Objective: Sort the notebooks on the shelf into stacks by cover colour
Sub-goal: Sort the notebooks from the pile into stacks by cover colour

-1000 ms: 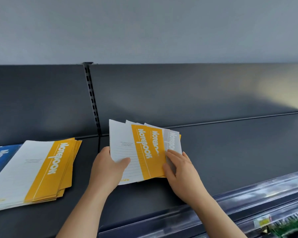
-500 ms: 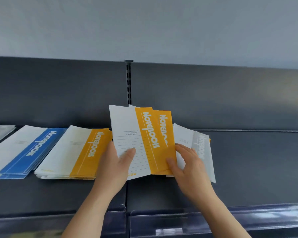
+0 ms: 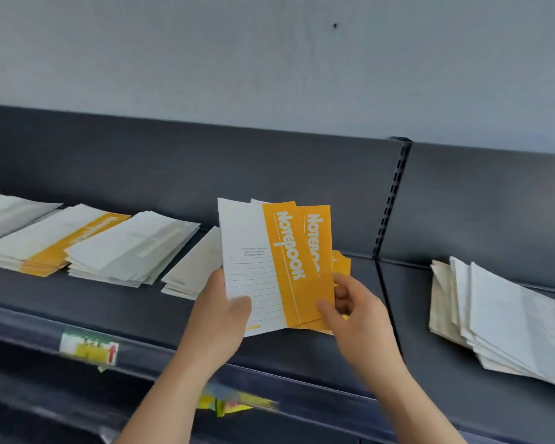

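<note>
A person stood at a dark shelf (image 3: 302,357) and held several yellow notebooks (image 3: 289,261) fanned and upright above its middle, lifted off the surface. The left hand (image 3: 218,318) gripped their lower left corner, with the thumb pressed on the white, lined part of the front cover and the other fingers hidden behind. The right hand (image 3: 356,318) pinched the lower right edge of the yellow covers, thumb in front and fingers curled behind. The front covers read "Notebook" in white down a yellow band. More yellow edges stuck out behind at the right; it could not be told whether these were held or lying on the shelf.

On the shelf to the left lay a yellow stack (image 3: 55,241), with a pale stack (image 3: 135,248) just beside it. A third stack (image 3: 193,270) was partly hidden behind the left hand. Well apart to the right, past a slotted upright (image 3: 393,200), lay a loose white stack (image 3: 500,315). A blurred price tag (image 3: 88,347) hung on the shelf's front rail.
</note>
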A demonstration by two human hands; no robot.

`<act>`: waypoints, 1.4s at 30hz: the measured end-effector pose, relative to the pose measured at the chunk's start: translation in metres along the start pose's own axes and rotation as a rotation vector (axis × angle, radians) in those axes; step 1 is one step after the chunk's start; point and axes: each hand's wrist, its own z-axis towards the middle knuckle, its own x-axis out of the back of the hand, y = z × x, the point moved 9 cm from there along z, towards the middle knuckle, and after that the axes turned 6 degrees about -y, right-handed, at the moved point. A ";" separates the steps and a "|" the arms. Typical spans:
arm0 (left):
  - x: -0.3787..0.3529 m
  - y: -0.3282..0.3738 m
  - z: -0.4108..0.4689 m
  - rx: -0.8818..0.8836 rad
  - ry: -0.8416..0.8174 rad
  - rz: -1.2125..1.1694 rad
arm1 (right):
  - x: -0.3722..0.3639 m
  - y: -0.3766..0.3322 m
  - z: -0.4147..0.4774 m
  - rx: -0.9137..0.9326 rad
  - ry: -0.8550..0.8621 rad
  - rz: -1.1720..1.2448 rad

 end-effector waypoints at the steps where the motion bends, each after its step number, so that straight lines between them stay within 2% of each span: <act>1: 0.020 -0.005 -0.002 0.000 0.037 -0.003 | -0.016 -0.010 0.002 0.009 -0.007 0.005; 6: 0.117 -0.041 -0.011 0.047 0.206 -0.037 | -0.096 -0.060 0.008 0.046 -0.060 0.035; 13: 0.212 -0.077 -0.013 0.026 0.237 0.095 | -0.194 -0.109 0.017 0.047 -0.121 0.071; 19: 0.253 -0.098 0.001 0.049 0.187 0.100 | -0.244 -0.134 0.040 0.058 -0.171 0.028; 31: 0.319 -0.142 0.051 0.044 0.337 0.139 | -0.321 -0.165 0.096 0.100 -0.241 0.048; 37: 0.359 -0.157 0.072 -0.021 0.351 0.158 | -0.360 -0.190 0.114 0.131 -0.217 0.021; 42: 0.397 -0.183 0.103 -0.032 0.283 0.263 | -0.399 -0.206 0.132 0.102 -0.155 -0.087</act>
